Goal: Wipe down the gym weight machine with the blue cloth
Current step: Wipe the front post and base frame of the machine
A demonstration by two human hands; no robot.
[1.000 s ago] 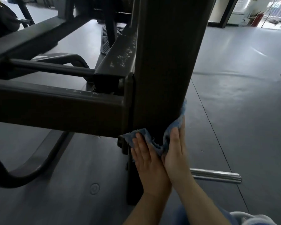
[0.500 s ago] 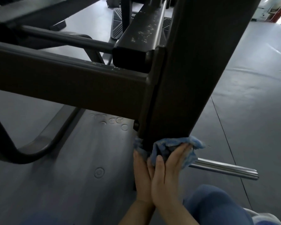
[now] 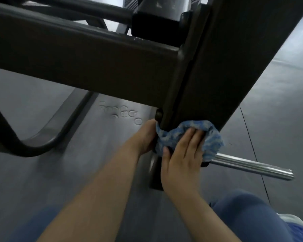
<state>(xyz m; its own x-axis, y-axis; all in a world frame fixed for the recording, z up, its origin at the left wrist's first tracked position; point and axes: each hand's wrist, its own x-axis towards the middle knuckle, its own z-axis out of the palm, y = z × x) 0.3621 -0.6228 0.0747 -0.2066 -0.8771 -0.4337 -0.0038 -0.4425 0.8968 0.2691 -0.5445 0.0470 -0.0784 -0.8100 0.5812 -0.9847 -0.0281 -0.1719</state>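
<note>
The dark upright post of the weight machine (image 3: 217, 70) fills the upper right, joined to a thick horizontal beam (image 3: 80, 63) running left. A blue mottled cloth (image 3: 208, 135) is wrapped around the lower part of the post. My right hand (image 3: 184, 154) lies flat on the cloth and presses it against the post's near face. My left hand (image 3: 145, 137) cups the cloth's left end around the post's left edge, fingertips hidden behind it.
A chrome peg (image 3: 252, 165) sticks out to the right from the post's foot, just beyond the cloth. A curved dark frame leg (image 3: 47, 137) rests on the grey rubber floor at left. My knee in blue trousers (image 3: 248, 217) is at the lower right.
Both hands and the cloth have slid down the post toward its foot. My left hand has moved from the near face round to the post's left edge. The view has tilted down and closer.
</note>
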